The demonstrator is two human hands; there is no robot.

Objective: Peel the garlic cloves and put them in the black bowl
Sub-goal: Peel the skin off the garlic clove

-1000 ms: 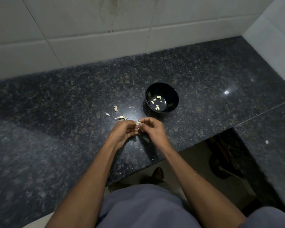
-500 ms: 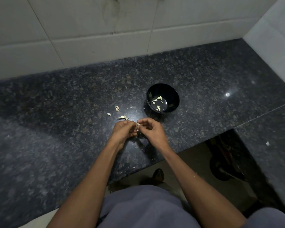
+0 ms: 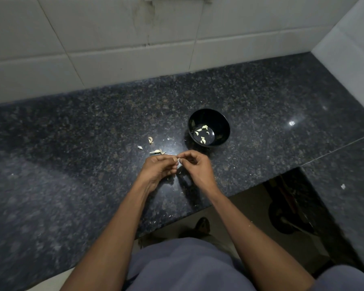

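A small black bowl point(image 3: 215, 119) stands on the dark granite counter point(image 3: 72, 143), with several pale peeled garlic cloves point(image 3: 202, 140) lying in its bottom. Just in front of it, my left hand point(image 3: 159, 168) and my right hand point(image 3: 195, 166) meet fingertip to fingertip over the counter. Between them they pinch one small garlic clove point(image 3: 178, 158), mostly hidden by the fingers. Loose garlic pieces and skins point(image 3: 157, 151) lie on the counter to the left of the bowl, beyond my left hand.
White tiled walls point(image 3: 114, 38) close the counter at the back and on the right. The counter's front edge runs below my wrists, with a cut-out at the lower right showing the floor, a foot point(image 3: 202, 225) and dark objects point(image 3: 290, 215) underneath.
My hands stay together on the clove, with the fingers shifting slightly. The view has tilted a little; the bowl and the scraps have not moved.
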